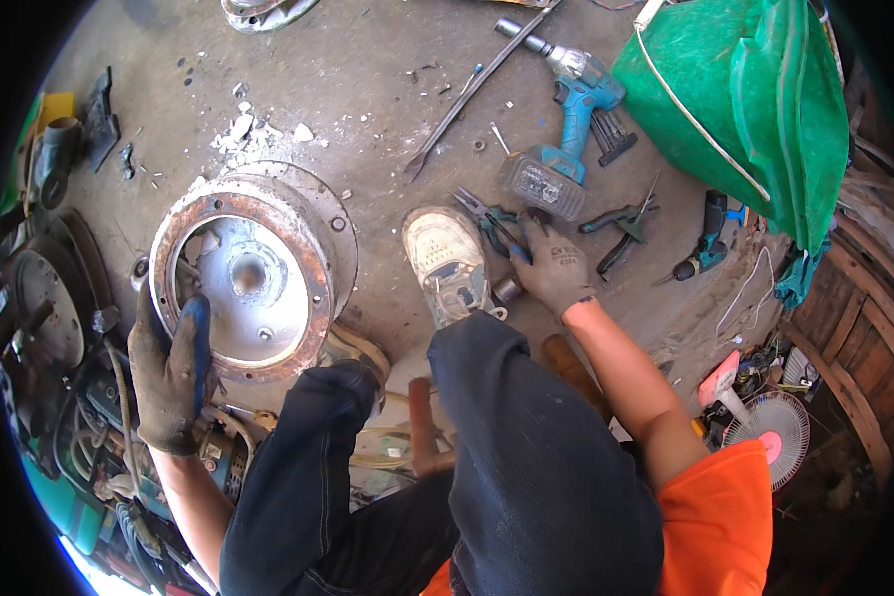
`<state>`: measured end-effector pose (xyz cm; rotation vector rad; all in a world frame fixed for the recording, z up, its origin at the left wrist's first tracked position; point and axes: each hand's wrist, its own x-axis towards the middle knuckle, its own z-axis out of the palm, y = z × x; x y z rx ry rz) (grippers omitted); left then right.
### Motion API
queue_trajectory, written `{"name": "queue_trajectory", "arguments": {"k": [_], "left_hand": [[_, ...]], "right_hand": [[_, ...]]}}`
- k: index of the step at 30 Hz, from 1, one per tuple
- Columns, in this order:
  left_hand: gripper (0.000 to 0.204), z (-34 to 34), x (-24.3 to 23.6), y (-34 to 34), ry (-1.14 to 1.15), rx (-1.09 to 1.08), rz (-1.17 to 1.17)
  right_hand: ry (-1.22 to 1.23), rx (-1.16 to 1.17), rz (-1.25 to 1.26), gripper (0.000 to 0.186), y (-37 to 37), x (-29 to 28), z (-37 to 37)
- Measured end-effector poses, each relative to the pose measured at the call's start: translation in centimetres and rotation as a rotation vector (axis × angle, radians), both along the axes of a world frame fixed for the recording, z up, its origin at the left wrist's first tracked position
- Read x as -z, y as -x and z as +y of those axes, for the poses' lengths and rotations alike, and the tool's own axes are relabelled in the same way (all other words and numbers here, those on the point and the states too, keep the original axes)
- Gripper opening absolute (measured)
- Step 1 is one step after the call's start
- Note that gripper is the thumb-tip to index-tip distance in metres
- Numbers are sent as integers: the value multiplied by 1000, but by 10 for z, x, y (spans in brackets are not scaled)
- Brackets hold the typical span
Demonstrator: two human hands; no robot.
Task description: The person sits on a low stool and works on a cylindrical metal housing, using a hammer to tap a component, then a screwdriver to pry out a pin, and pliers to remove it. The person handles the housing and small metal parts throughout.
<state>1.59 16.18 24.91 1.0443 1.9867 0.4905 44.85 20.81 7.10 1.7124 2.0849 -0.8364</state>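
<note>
Metal drum touches the left hand, pliers the right hand.

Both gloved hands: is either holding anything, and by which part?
The left hand holds the rusty metal drum by its lower-left rim. The right hand is at the handles of the pliers; whether it grips them cannot be told.

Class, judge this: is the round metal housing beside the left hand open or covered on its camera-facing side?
Open: inside the housing's rusty rim, its pale interior shows, with a dark central spot and no lid.
</note>
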Motion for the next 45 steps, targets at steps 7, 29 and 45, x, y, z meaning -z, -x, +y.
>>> {"name": "queue_trajectory", "arguments": {"k": [7,29,45], "left_hand": [[46,5,0,-3,21,62,74],[51,14,-2,10,90,236,197],[52,18,-6,7,106,278,188]], "right_hand": [[28,-188,-146,38,28,36,26],[-180,403,298,48,-46,-10,-22],[-100,425,350,49,-20,-57,101]]}}
